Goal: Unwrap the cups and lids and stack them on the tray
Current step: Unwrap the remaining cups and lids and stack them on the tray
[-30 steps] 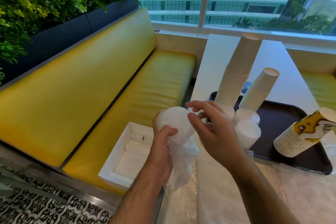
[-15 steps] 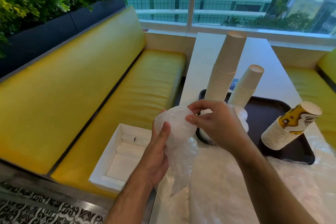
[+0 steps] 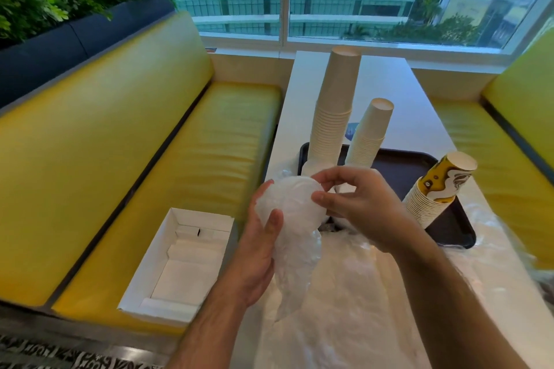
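Centrally, at mid-frame, the left hand grips a plastic-wrapped stack of lids from below, while the right hand's fingers pinch the wrap at its top. Behind, three cup stacks stand on a dark tray on the white counter; an open white box lies lower left.

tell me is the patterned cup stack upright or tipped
Tipped. The patterned cup stack leans right, rims down on the tray, base up in the air.
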The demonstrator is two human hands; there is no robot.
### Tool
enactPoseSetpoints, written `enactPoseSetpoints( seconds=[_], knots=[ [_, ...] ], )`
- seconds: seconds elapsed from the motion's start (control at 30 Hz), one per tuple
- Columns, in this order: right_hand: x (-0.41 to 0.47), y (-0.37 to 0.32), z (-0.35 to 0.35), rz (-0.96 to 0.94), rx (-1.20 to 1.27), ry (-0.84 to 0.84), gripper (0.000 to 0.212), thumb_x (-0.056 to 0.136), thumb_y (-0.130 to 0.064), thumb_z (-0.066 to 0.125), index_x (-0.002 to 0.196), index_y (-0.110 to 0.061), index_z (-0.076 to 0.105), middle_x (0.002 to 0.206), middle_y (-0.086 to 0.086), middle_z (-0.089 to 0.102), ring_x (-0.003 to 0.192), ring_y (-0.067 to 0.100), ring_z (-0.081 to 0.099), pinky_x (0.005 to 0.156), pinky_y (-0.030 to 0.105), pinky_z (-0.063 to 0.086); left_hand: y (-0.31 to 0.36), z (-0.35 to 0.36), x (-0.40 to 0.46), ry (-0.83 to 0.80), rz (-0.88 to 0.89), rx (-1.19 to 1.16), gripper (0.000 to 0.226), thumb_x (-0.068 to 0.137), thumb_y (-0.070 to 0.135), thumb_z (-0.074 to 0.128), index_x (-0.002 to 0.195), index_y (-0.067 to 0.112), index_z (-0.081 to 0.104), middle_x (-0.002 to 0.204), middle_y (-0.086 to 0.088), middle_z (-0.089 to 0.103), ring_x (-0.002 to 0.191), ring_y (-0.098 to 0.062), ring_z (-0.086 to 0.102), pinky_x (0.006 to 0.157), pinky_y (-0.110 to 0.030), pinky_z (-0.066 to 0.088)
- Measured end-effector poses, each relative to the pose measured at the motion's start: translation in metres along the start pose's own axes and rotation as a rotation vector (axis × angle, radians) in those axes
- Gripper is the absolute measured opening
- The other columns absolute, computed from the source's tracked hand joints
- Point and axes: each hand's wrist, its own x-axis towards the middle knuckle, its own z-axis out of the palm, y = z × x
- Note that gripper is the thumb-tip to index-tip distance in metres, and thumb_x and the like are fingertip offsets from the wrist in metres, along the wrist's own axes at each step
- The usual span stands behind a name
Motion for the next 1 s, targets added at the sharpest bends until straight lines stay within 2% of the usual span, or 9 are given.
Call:
enactPoseSetpoints(
  seconds=[0.1, 0.17, 0.33, 0.53, 0.63, 0.7, 0.77, 0.9, 1.0],
  knots=[
    [-0.008, 0.003, -0.009, 0.005, 0.035, -0.001, 0.019, 0.085, -0.01, 0.078, 0.101, -0.019, 0.075, 0.089, -0.013, 0.071, 0.084, 0.009, 0.074, 0.072, 0.023, 0.06, -0.007, 0.01, -0.001, 0.03, 0.006, -0.013, 0.116, 0.041, 0.072, 0.09, 0.144, 0.042, 0.046, 0.142, -0.008, 0.06, 0.121, -0.03, 0.065, 0.083, -0.042, 0.06],
    [-0.011, 0.005, -0.013, 0.012, 0.042, 0.011, 0.018, 0.084, -0.011, 0.079, 0.1, -0.019, 0.075, 0.09, -0.015, 0.072, 0.085, 0.007, 0.074, 0.071, 0.022, 0.06, -0.009, 0.015, -0.002, 0.053, 0.011, -0.036, 0.111, 0.041, 0.071, 0.091, 0.14, 0.041, 0.051, 0.138, -0.008, 0.063, 0.118, -0.03, 0.067, 0.081, -0.042, 0.06],
    [-0.016, 0.011, -0.018, 0.074, -0.012, 0.061, 0.017, 0.08, -0.021, 0.084, 0.094, -0.024, 0.076, 0.091, -0.009, 0.076, 0.083, 0.013, 0.075, 0.074, 0.033, 0.064, -0.014, 0.019, -0.005, 0.053, 0.015, -0.048, 0.106, 0.048, 0.068, 0.091, 0.141, 0.037, 0.053, 0.137, -0.007, 0.065, 0.12, -0.033, 0.066, 0.085, -0.046, 0.06],
    [-0.013, 0.001, -0.009, 0.12, 0.047, 0.014, 0.016, 0.085, -0.011, 0.079, 0.098, -0.014, 0.071, 0.09, 0.001, 0.078, 0.085, 0.019, 0.076, 0.078, 0.04, 0.064, -0.007, 0.007, 0.0, 0.046, -0.018, -0.101, 0.107, 0.047, 0.063, 0.094, 0.141, 0.035, 0.052, 0.134, -0.006, 0.066, 0.118, -0.031, 0.067, 0.081, -0.043, 0.061],
    [-0.009, -0.004, -0.004, 0.188, 0.158, 0.018, 0.018, 0.087, -0.009, 0.076, 0.103, -0.01, 0.068, 0.093, 0.006, 0.078, 0.087, 0.022, 0.076, 0.075, 0.036, 0.064, -0.001, 0.0, 0.004, 0.042, -0.053, -0.119, 0.082, 0.069, 0.051, 0.086, 0.141, 0.032, 0.052, 0.134, -0.009, 0.066, 0.118, -0.034, 0.067, 0.082, -0.045, 0.061],
    [-0.009, -0.007, -0.003, 0.229, 0.292, 0.024, 0.02, 0.09, -0.008, 0.072, 0.108, -0.007, 0.064, 0.095, 0.012, 0.077, 0.085, 0.027, 0.077, 0.07, 0.034, 0.064, 0.002, -0.003, 0.005, 0.053, -0.079, -0.116, 0.064, 0.081, 0.04, 0.076, 0.14, 0.03, 0.054, 0.131, -0.014, 0.067, 0.11, -0.034, 0.069, 0.072, -0.041, 0.062],
    [-0.008, -0.008, 0.003, 0.264, 0.42, 0.058, 0.021, 0.092, -0.007, 0.069, 0.111, -0.005, 0.062, 0.095, 0.015, 0.077, 0.084, 0.034, 0.076, 0.069, 0.035, 0.064, 0.004, -0.009, 0.007, 0.074, -0.082, -0.095, 0.058, 0.083, 0.032, 0.077, 0.137, 0.025, 0.057, 0.124, -0.018, 0.069, 0.095, -0.032, 0.07, 0.06, -0.036, 0.058],
    [-0.008, 0.0, 0.014, 0.286, 0.431, 0.172, 0.019, 0.092, -0.015, 0.07, 0.109, -0.012, 0.064, 0.093, 0.003, 0.077, 0.095, 0.03, 0.073, 0.084, 0.044, 0.061, 0.003, -0.015, 0.016, 0.101, -0.02, -0.044, 0.049, 0.075, 0.023, 0.068, 0.123, 0.027, 0.065, 0.116, -0.016, 0.071, 0.092, -0.031, 0.069, 0.063, -0.039, 0.057],
    [-0.013, 0.011, 0.006, 0.284, 0.605, 0.371, 0.016, 0.093, -0.013, 0.067, 0.109, -0.016, 0.065, 0.103, 0.005, 0.072, 0.098, 0.026, 0.068, 0.086, 0.044, 0.059, 0.004, -0.016, 0.021, 0.125, -0.013, -0.054, 0.041, 0.075, 0.02, 0.069, 0.114, 0.03, 0.068, 0.105, -0.009, 0.072, 0.087, -0.026, 0.068, 0.062, -0.037, 0.057]
  ],
)
